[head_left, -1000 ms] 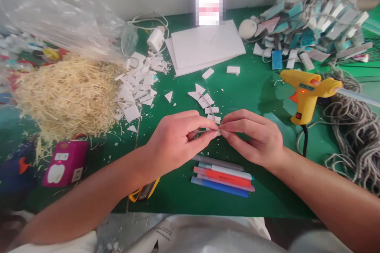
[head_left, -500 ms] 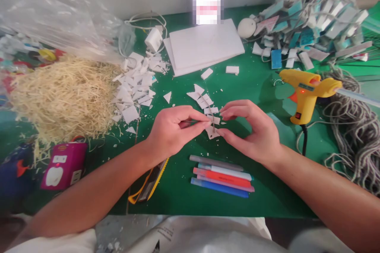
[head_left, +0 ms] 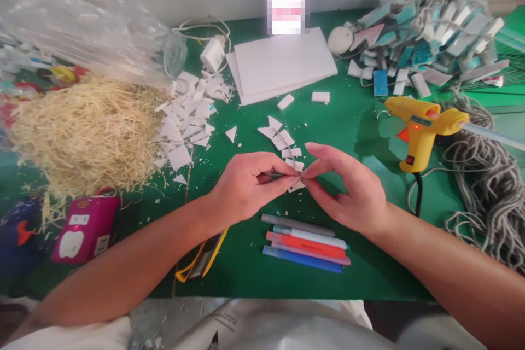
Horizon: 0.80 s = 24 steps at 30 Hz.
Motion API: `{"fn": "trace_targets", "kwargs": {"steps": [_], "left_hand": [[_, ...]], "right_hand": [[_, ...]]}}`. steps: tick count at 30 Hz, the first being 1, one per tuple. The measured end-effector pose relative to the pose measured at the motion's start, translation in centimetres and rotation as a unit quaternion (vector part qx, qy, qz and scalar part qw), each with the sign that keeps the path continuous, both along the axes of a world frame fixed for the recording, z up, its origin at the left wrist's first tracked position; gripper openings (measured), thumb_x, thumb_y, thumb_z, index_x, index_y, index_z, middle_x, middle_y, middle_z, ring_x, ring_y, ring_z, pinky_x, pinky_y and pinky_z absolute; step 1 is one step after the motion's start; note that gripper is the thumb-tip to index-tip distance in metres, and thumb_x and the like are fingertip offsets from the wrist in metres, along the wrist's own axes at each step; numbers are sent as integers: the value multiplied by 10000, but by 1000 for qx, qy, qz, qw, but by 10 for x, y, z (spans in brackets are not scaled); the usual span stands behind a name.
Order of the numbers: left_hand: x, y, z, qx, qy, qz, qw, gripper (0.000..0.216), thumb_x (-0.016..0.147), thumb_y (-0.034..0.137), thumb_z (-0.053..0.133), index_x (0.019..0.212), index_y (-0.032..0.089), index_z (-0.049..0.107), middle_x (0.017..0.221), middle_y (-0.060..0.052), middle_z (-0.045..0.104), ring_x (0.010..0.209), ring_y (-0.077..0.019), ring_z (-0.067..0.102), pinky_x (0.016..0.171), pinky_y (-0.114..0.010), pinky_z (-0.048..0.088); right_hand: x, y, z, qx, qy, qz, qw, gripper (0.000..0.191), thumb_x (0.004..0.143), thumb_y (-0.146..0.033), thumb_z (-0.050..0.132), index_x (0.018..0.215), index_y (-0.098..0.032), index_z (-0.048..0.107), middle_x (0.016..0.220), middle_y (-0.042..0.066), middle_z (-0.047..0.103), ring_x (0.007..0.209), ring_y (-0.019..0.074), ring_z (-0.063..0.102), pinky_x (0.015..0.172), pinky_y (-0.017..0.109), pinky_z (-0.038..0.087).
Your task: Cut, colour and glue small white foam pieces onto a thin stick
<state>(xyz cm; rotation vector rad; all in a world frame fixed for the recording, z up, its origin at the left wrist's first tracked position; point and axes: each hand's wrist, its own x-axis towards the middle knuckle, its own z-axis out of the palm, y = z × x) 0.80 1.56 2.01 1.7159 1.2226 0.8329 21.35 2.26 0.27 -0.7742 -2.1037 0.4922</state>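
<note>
My left hand (head_left: 254,183) pinches a thin grey cord (head_left: 288,146) between thumb and forefinger. The cord runs up across several small white foam pieces (head_left: 284,140) lying on the green table. Thumb and forefinger of my right hand (head_left: 348,186) close on the cord right beside the left fingertips; its other fingers are curled loosely. Under the fingertips a further white foam piece (head_left: 297,187) is partly hidden. Just below the hands lie several marker pens (head_left: 307,246) in a row.
Left stand a straw heap (head_left: 90,136), white foam scraps (head_left: 184,126), a magenta box (head_left: 86,229) and a yellow cutter (head_left: 203,257). Right are a yellow glue gun (head_left: 418,131), its light lit, and grey yarn (head_left: 488,191). White sheets (head_left: 283,63) and strung foam pieces (head_left: 422,38) lie behind.
My right thumb and forefinger have come together on the cord, meeting the left fingertips. My left hand has shifted slightly right and down.
</note>
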Motion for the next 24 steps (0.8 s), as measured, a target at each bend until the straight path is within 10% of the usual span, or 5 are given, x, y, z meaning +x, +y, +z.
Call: {"fn": "trace_targets", "kwargs": {"steps": [7, 24], "left_hand": [[-2, 1, -3, -18, 0, 11, 1000, 101, 844, 249, 723, 822, 189, 801, 566, 43, 636, 464, -59, 413, 436, -169, 335], [7, -5, -2, 5, -25, -16, 1000, 137, 825, 129, 705, 893, 190, 807, 656, 38, 702, 441, -34, 371, 417, -167, 311]], "right_hand": [[0, 2, 0, 64, -30, -12, 997, 416, 949, -59, 599, 1324, -238, 578, 842, -12, 773, 683, 143, 703, 650, 271, 601], [4, 0, 0, -93, 30, 57, 994, 546, 896, -14, 511, 1385, -238, 608, 707, -69, 738, 456, 56, 583, 505, 145, 540]]}}
